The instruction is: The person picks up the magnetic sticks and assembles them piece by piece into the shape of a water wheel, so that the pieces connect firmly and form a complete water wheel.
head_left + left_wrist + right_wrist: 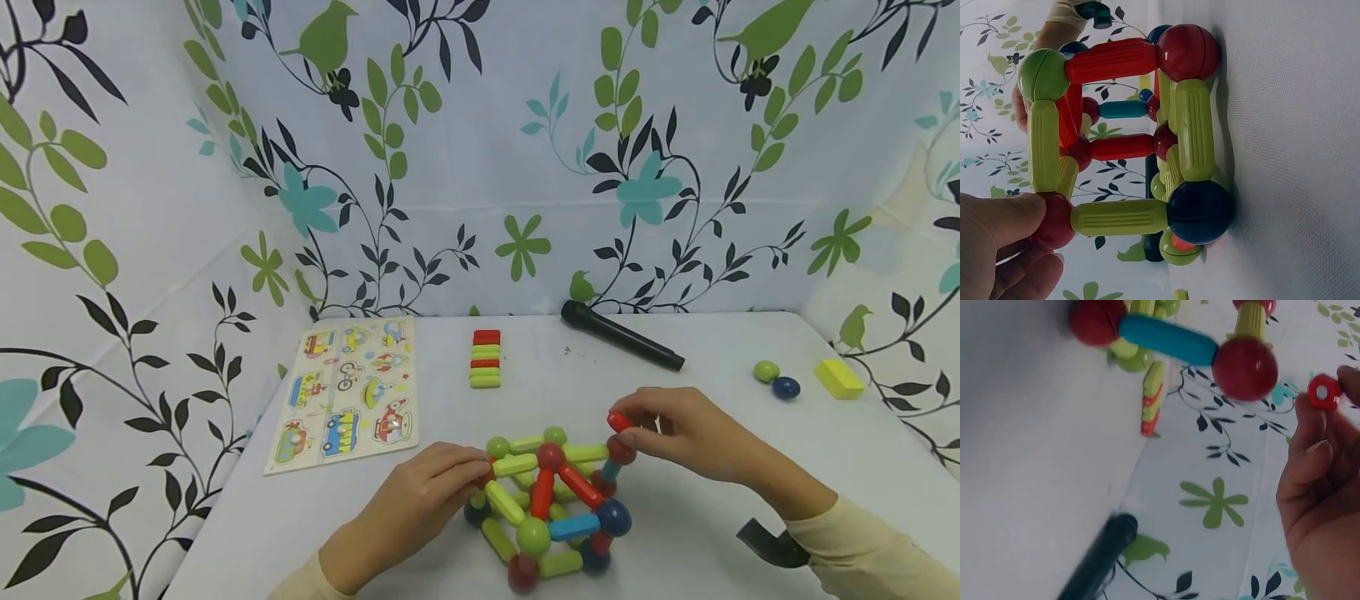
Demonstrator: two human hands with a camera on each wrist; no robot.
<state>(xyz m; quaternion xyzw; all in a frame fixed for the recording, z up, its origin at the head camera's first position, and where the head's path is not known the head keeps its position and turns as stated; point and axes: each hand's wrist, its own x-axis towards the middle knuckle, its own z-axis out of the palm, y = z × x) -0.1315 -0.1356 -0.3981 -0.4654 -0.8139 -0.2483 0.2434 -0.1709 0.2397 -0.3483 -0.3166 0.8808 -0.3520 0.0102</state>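
Observation:
A frame of coloured magnetic rods and balls [551, 457] stands on the table between both hands. My left hand [420, 500] pinches a red ball [1055, 220] at the frame's upper left corner, thumb and fingers on either side. In my right hand [686, 433] a red magnetic rod [1324, 392] is pinched between thumb and fingers, its round end showing. That rod is close to the dark red ball [1245, 369] at the frame's upper right; the right wrist view shows a gap between them. A blue rod [1169, 340] joins this ball to another below.
Behind the frame lies a row of red and green rods [485, 358]. A picture puzzle board [352, 392] is at the left, a black stick-like tube [622, 336] at the back. Green ball [767, 371], blue ball [786, 388] and yellow block [838, 379] sit at the right.

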